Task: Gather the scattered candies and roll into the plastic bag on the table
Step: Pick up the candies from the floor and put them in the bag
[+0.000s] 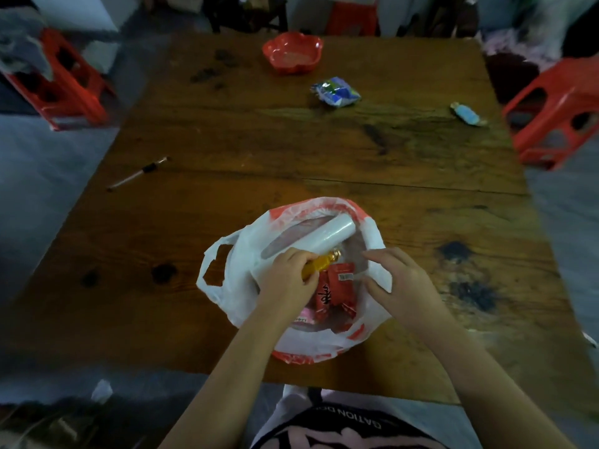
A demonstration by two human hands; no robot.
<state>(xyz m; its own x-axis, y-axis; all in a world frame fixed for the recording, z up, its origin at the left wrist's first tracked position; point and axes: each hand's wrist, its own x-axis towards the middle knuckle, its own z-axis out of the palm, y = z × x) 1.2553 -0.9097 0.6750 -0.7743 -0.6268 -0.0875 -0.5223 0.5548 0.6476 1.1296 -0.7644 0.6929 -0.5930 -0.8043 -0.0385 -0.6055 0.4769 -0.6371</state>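
Wooden planks, dark-stained and knotted, make up the surface (356,157), with red stools (557,108) on the floor to either side and a red bowl (293,53) at its far edge. From the head view, the plastic bag (240,254) sits at the near middle, its mouth spread wide and facing up so things can be dropped straight in. The roll (311,239) is in it, lying slantwise against the far rim, and red candy packs (334,286) and a pink packet (301,315) lie at the bottom. The left grip (288,277) is curled round a yellow candy (324,265) and holds it just over the opening, probably about to let it fall among the others. The right grip (395,277) pinches the bag's right rim between thumb and fingers, apparently to keep the soft mouth from folding shut. Two pieces are not yet gathered: a blue-green packet (337,92) far across the surface near the bowl, and a pale blue wrapped candy (468,114) at the far right. A thin brush (139,173) lies near the left edge, well apart from the bag.
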